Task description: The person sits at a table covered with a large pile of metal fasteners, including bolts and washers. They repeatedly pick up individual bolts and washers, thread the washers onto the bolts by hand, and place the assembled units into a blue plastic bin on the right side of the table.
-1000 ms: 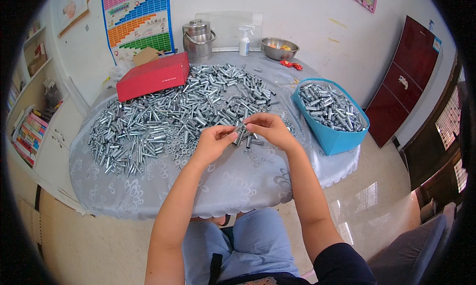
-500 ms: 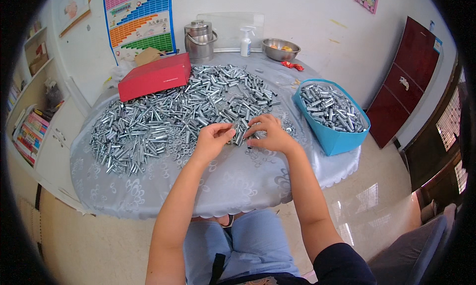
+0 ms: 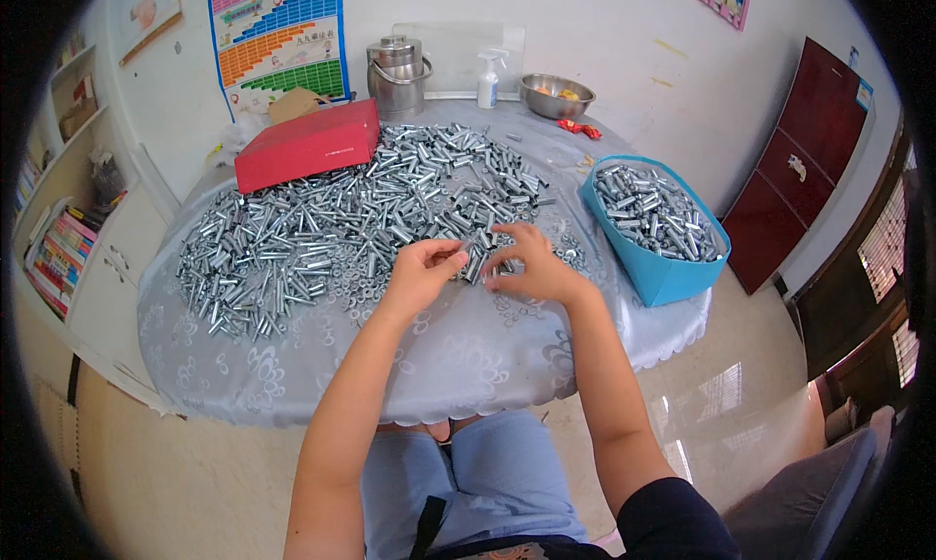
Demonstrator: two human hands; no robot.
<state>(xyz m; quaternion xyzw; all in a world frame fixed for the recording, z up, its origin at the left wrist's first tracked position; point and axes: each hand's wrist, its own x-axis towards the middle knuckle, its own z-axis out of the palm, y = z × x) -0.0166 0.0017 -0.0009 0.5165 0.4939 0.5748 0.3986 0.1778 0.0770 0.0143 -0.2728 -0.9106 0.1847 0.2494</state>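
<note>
Heap of metal sleeves [image 3: 351, 219] on the table [image 3: 468, 355], box [image 3: 307, 143] behind, sleeve-filled bin [image 3: 655, 229] at right.

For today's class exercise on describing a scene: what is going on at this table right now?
A seated person works with both bare hands at a round table covered in a pale cloth. The left hand and right hand meet at the near edge of a big heap of small silver metal tubes, pinching a piece or two between the fingers. A blue bin on the right is already full of similar pieces. A red box lies at the far left of the heap.
</note>
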